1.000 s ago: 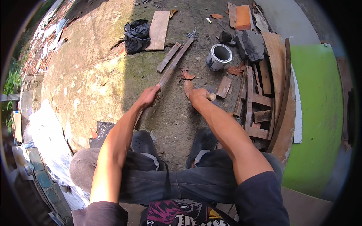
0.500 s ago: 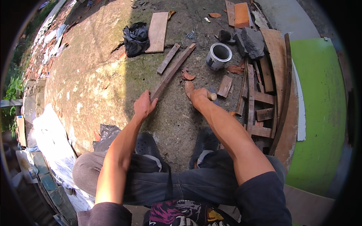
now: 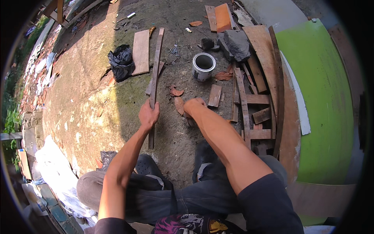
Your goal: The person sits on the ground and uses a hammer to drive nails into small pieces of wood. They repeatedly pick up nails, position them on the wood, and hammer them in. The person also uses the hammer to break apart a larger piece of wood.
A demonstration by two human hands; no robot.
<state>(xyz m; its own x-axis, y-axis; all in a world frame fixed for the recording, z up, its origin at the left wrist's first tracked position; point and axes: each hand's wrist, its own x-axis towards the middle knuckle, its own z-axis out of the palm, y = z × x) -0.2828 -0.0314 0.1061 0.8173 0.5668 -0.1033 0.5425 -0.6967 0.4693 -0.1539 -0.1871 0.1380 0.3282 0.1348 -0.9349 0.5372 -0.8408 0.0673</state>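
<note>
My left hand (image 3: 149, 115) is closed around a long narrow wood strip (image 3: 156, 62), which points away from me, its near end above the ground by my left shoe. Partly behind the strip lies a shorter wood piece (image 3: 149, 88). My right hand (image 3: 194, 105) is a closed fist, low over the concrete to the right of the strip. It grips a wooden-handled tool, whose handle end showed a moment ago; now the fist hides most of it. A brown dry leaf (image 3: 179, 105) lies just left of that fist, and a small wood block (image 3: 214, 96) to its right.
An open metal can (image 3: 203, 67) stands ahead, near grey stone chunks (image 3: 235, 46). Stacked wood scraps (image 3: 259, 100) and a green board (image 3: 317, 105) line the right. Ahead left are a black plastic bag (image 3: 121, 62) and a flat board (image 3: 141, 52). Several nails (image 3: 174, 50) lie scattered.
The strip has swung from a rightward slant to nearly straight ahead, and its near end now shows below my left hand. My right fist has turned, hiding the handle end.
</note>
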